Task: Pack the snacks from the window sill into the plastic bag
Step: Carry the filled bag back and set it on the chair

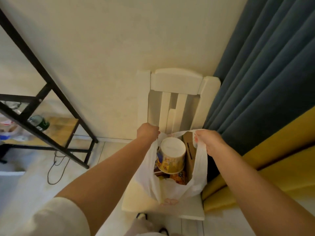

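Both hands point(148, 132) point(208, 142) on plastic bag point(170, 189) handles (snacks point(172, 155) inside), atop white chair point(177, 82)

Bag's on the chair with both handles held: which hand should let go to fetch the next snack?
Probably the right hand. It grips the handle of the plastic bag on the curtain side, where the sill likely is. The left hand grips the other handle and can keep the bag open on the chair.

Cream wall point(102, 48) — blue curtain point(264, 74)

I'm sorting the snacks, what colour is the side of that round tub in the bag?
Mostly yellow-gold with a blue patch, seen in the head view: round tub.
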